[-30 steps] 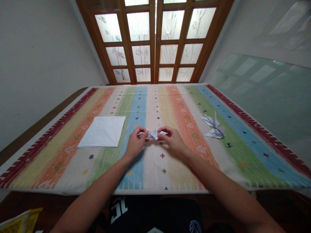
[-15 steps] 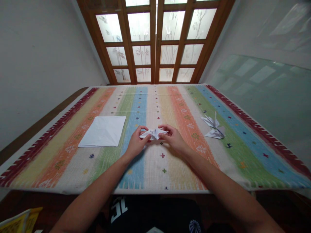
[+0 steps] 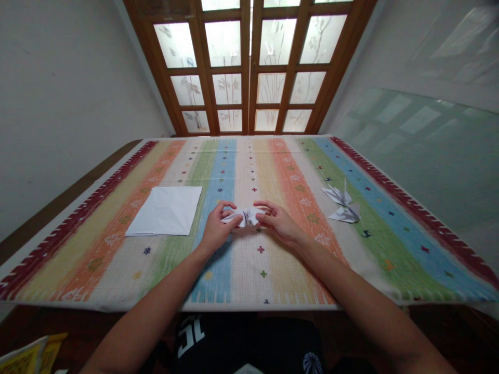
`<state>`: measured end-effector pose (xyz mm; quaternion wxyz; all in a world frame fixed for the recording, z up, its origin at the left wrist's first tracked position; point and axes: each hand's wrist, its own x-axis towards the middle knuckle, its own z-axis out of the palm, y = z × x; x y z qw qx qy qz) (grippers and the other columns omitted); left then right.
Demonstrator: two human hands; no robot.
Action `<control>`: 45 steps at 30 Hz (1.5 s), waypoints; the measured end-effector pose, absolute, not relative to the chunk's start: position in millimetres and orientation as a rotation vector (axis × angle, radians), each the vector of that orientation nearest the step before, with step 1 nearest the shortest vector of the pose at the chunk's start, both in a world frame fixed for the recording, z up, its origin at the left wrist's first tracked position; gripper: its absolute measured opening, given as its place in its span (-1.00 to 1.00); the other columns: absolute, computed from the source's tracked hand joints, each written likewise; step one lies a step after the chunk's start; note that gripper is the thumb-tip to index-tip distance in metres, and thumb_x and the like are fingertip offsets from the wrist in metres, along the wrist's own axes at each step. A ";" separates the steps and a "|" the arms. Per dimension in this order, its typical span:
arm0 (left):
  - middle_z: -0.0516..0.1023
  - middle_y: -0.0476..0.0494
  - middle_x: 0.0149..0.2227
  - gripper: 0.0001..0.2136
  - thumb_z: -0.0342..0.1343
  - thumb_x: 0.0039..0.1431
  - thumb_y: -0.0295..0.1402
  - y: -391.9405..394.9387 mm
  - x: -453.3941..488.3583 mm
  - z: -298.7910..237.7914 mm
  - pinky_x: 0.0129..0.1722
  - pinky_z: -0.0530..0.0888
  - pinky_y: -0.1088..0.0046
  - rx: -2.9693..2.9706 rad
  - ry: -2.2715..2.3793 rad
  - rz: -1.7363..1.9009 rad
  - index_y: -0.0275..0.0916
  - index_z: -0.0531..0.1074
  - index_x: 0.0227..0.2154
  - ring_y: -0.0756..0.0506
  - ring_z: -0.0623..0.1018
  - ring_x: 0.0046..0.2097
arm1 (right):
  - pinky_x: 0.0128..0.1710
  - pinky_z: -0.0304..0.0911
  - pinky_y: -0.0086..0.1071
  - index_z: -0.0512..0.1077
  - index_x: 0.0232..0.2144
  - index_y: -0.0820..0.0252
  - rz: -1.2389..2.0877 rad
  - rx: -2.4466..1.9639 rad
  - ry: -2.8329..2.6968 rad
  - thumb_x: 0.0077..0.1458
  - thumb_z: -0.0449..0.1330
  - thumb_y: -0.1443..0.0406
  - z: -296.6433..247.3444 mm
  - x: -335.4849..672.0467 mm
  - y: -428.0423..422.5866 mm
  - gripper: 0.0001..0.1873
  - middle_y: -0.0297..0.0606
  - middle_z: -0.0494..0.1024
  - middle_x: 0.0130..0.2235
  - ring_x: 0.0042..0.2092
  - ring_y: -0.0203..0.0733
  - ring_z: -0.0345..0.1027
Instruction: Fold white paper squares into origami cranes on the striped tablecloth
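Between my two hands is a small white folded paper figure (image 3: 246, 217), its folds pinched at the middle and a pointed part reaching out on each side. My left hand (image 3: 219, 226) grips its left part between thumb and fingers. My right hand (image 3: 277, 221) pinches the right part in the same way. The fingers cover both ends of the figure. It is held just over the pale middle stripe of the tablecloth (image 3: 249, 275).
A stack of white square paper (image 3: 166, 210) lies to the left. On the right, white folded paper cranes (image 3: 343, 202) rest on the green stripe. Wooden doors with glass panes (image 3: 249, 67) stand beyond the table. A yellow bag (image 3: 35, 356) is at the lower left.
The paper figure has been squeezed slightly narrower and turned a little in the fingers, and its middle folds look different. Both hands stay in nearly the same place.
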<state>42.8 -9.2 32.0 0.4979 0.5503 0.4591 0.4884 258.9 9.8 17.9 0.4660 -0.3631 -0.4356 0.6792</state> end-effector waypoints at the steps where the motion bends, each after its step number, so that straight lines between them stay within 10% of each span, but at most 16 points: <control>1: 0.61 0.03 -0.43 -0.63 0.37 0.08 -0.17 -9.8 42.9 32.4 -0.38 0.53 0.47 1.373 1.124 1.173 -0.17 0.39 -0.15 -0.05 0.57 -0.44 | -0.23 0.50 -0.35 0.61 -0.12 0.07 1.675 -0.893 -1.101 -0.10 0.57 0.22 18.1 258.3 9.1 -0.55 -0.30 0.65 -0.21 -0.27 -0.24 0.54; 10: 0.61 -0.06 -0.33 -0.79 0.24 0.24 -0.17 -13.6 46.2 36.9 -0.19 0.54 0.39 1.682 1.192 1.223 -0.21 0.50 -0.36 -0.09 0.60 -0.28 | -0.23 0.50 -0.33 0.62 -0.33 0.15 1.683 -0.897 -1.201 -0.06 0.57 0.08 19.1 252.7 5.5 -0.64 -0.29 0.63 -0.29 -0.27 -0.22 0.53; 19: 0.51 0.02 -0.44 -0.64 0.39 0.07 -0.06 -8.5 42.4 36.2 -0.46 0.44 0.50 1.321 1.148 1.285 -0.20 0.45 -0.30 -0.06 0.50 -0.40 | -0.36 0.48 -0.38 0.58 -0.23 0.12 1.776 -0.876 -1.016 -0.23 0.66 0.09 20.7 260.6 8.7 -0.46 -0.34 0.64 -0.34 -0.36 -0.24 0.54; 45: 0.56 0.07 -0.48 -0.45 0.61 -0.22 -0.06 -1.6 36.1 33.1 -0.32 0.61 0.47 0.900 0.956 1.327 -0.24 0.51 -0.26 0.00 0.58 -0.44 | -0.18 0.49 -0.38 0.58 -0.18 0.02 1.674 -0.829 -0.968 -0.26 0.68 0.08 17.9 272.1 18.2 -0.41 -0.33 0.65 -0.18 -0.20 -0.22 0.55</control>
